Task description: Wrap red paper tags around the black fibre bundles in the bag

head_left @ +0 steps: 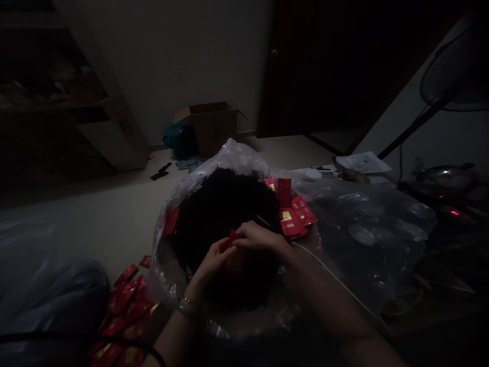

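Observation:
Both hands meet over a dark, loose heap point(229, 199), perhaps dried leaves, inside a large clear plastic bag point(164, 275). Between them is a small red packet point(235, 262), its upper edge pinched by my left hand point(214, 257) and my right hand point(254, 237). My left wrist wears a bangle and a thin gold bracelet. Several red packets point(294, 224) with gold labels lie at the right rim of the heap, and one more red packet point(171, 221) sits at its left edge. Dim light hides whether the held packet's mouth is parted.
More red packets point(130, 306) are piled at lower left, beside a dark plastic-covered bundle point(72, 290). A clear bag of pale round things point(367, 229) lies right, crossed by a white cord point(328, 272). Behind stand a cardboard box point(214, 127) and a fan point(454, 76).

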The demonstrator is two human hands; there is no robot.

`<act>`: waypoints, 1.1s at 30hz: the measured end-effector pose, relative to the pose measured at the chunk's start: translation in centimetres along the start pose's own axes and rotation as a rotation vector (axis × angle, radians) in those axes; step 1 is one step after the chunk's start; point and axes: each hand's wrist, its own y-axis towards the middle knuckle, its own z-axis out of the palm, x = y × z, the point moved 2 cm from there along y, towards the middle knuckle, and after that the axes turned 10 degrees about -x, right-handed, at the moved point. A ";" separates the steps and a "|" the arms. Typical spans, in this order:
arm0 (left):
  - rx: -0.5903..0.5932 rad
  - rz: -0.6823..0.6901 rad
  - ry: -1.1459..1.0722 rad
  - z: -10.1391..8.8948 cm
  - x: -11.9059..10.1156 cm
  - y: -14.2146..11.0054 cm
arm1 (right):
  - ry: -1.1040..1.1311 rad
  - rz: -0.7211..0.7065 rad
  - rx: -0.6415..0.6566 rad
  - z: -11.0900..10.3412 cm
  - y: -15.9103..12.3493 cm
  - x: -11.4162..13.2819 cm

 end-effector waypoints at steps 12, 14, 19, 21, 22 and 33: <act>-0.245 -0.041 -0.070 -0.3 0.5 0.5 | 0.081 -0.006 -0.187 1.5 0.5 -0.5; -0.281 -0.052 -0.076 -0.4 0.5 0.5 | 0.205 0.042 -0.242 1.9 0.5 -0.8; -0.319 -0.054 -0.070 -0.6 0.5 0.5 | 0.376 0.070 -0.380 2.6 0.7 -1.2; -0.363 -0.062 -0.099 -0.7 0.5 0.5 | 0.354 0.077 -0.540 2.7 0.6 -1.4; -0.384 -0.069 -0.122 -0.8 0.5 0.5 | 0.343 0.090 -0.604 2.8 0.5 -1.5; -0.257 -0.030 -0.131 -0.5 0.0 0.4 | 0.563 0.206 -0.629 4.8 0.2 -2.5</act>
